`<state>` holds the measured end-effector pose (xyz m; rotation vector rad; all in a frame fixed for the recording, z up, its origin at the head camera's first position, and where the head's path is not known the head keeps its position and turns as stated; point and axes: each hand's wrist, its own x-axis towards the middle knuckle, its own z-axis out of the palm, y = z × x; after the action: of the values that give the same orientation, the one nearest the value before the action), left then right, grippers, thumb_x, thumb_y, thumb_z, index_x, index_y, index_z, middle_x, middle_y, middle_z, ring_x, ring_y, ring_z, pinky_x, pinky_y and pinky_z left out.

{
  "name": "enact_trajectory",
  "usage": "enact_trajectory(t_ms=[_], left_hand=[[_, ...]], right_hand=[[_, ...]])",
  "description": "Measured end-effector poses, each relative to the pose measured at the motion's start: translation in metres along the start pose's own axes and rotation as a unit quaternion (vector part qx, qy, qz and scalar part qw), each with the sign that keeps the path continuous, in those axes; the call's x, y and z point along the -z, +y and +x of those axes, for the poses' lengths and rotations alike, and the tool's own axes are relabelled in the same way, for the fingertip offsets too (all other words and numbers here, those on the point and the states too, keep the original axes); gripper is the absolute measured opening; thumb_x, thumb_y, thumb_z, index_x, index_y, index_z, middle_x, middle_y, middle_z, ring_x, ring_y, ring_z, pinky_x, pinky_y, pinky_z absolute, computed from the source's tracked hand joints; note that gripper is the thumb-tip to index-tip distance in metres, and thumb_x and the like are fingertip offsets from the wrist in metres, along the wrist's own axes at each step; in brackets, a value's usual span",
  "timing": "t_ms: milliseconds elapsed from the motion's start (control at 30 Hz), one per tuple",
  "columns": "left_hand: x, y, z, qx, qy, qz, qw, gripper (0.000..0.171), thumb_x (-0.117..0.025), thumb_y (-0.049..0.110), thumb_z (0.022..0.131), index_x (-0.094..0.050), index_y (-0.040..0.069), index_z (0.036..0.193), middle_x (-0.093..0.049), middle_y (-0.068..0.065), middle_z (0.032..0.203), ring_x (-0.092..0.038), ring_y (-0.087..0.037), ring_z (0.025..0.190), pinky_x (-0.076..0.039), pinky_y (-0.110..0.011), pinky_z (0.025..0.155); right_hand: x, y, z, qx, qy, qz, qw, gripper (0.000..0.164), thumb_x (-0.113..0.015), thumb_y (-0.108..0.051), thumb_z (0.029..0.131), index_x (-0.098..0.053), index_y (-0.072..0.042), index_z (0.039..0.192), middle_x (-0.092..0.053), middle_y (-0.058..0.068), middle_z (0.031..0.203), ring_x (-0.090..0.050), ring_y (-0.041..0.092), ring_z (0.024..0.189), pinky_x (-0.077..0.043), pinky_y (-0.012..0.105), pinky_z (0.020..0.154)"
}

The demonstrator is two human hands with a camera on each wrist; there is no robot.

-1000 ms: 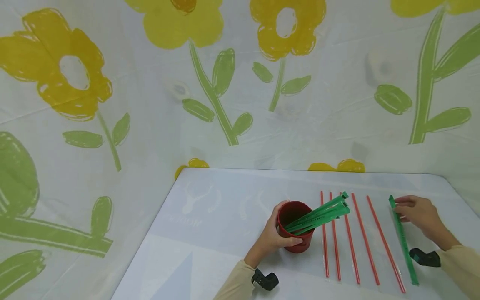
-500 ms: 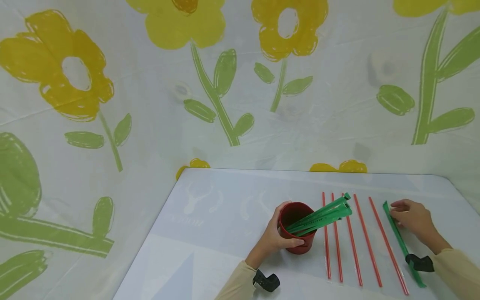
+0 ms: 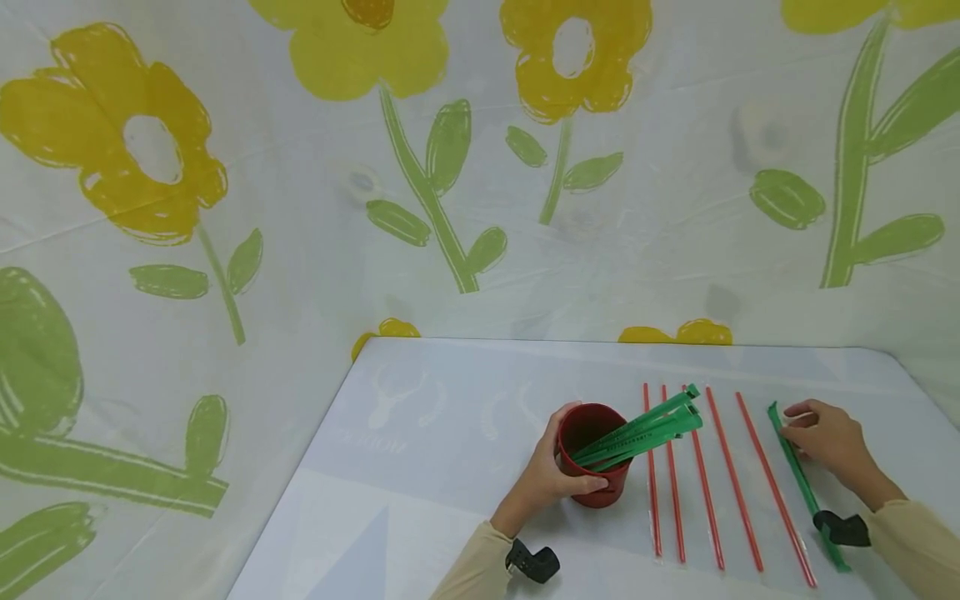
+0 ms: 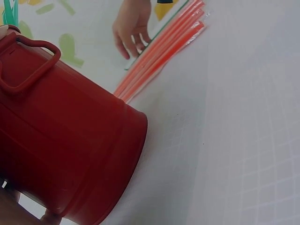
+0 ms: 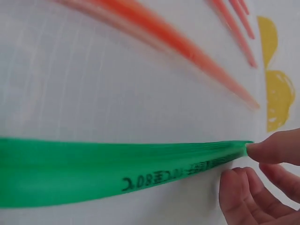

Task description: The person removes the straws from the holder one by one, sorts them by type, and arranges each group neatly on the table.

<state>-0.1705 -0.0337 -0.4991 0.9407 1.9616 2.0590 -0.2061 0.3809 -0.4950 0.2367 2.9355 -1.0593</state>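
My left hand (image 3: 553,477) grips a red metal pail (image 3: 600,492) with a small side handle, holding it tilted to the right. Several green-wrapped straws (image 3: 637,435) lean out of its mouth. On the right, a single green-wrapped straw (image 3: 801,479) lies on the table, dark print on its wrapper in the right wrist view. My right hand (image 3: 827,437) is at its far end; the thumb (image 5: 269,147) touches the wrapper while the other fingers hang loosely bent beside it. Between pail and green straw lie several red straws (image 3: 729,475) in clear wrappers.
The white table (image 3: 360,500) ends at a far edge against a hanging cloth (image 3: 675,250) printed with yellow flowers. A black wrist camera (image 3: 840,528) overlaps the near part of the green straw in the head view.
My right hand has moved left and slightly nearer, and the far end of the green straw has shifted left with it. In the last half second both hands stay nearly still.
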Motion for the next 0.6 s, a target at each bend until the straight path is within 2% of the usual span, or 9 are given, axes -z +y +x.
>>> enact_trajectory(t_ms=[133, 267, 333, 533, 600], left_hand=[[0.0, 0.003, -0.001, 0.005, 0.01, 0.014, 0.9998, 0.089, -0.077, 0.022, 0.077, -0.022, 0.014, 0.146, -0.038, -0.015, 0.142, -0.034, -0.039, 0.13, -0.044, -0.039, 0.097], [0.0, -0.008, -0.002, 0.0, 0.023, 0.027, 0.9994, 0.088, -0.078, 0.03, 0.076, -0.024, 0.023, 0.146, -0.042, -0.005, 0.141, -0.038, -0.031, 0.129, -0.045, -0.035, 0.095], [0.0, -0.009, -0.001, -0.004, 0.022, 0.024, 0.9995, 0.089, -0.078, 0.031, 0.076, -0.024, 0.023, 0.146, -0.042, -0.006, 0.141, -0.038, -0.031, 0.129, -0.045, -0.035, 0.095], [-0.001, -0.008, 0.0, -0.007, 0.019, 0.018, 0.9996, 0.089, -0.078, 0.031, 0.076, -0.024, 0.023, 0.146, -0.042, -0.005, 0.141, -0.038, -0.03, 0.129, -0.045, -0.034, 0.095], [-0.001, -0.009, 0.0, -0.008, 0.019, 0.015, 0.9997, 0.089, -0.077, 0.031, 0.076, -0.024, 0.022, 0.146, -0.042, -0.005, 0.141, -0.038, -0.031, 0.129, -0.046, -0.035, 0.094]], right_hand=[[0.001, -0.009, -0.007, 0.025, 0.022, -0.001, 0.999, 0.036, -0.059, -0.013, 0.088, -0.049, 0.015, 0.109, -0.056, 0.033, 0.095, -0.06, 0.023, 0.066, -0.05, 0.028, 0.05], [0.005, -0.026, -0.017, 0.063, 0.039, 0.001, 0.997, 0.037, -0.062, -0.018, 0.09, -0.052, 0.013, 0.11, -0.059, 0.029, 0.094, -0.06, 0.021, 0.069, -0.05, 0.026, 0.05], [0.007, -0.034, -0.022, 0.078, 0.043, 0.003, 0.996, 0.038, -0.062, -0.02, 0.091, -0.053, 0.011, 0.111, -0.06, 0.026, 0.096, -0.06, 0.018, 0.072, -0.051, 0.024, 0.052], [0.009, -0.064, -0.041, 0.089, 0.034, 0.038, 0.995, 0.044, -0.061, -0.029, 0.092, -0.053, 0.008, 0.116, -0.059, 0.026, 0.105, -0.06, 0.024, 0.085, -0.051, 0.02, 0.057], [0.009, -0.073, -0.047, 0.091, 0.033, 0.049, 0.994, 0.046, -0.061, -0.032, 0.092, -0.053, 0.007, 0.117, -0.059, 0.026, 0.107, -0.06, 0.015, 0.083, -0.051, 0.02, 0.058]])
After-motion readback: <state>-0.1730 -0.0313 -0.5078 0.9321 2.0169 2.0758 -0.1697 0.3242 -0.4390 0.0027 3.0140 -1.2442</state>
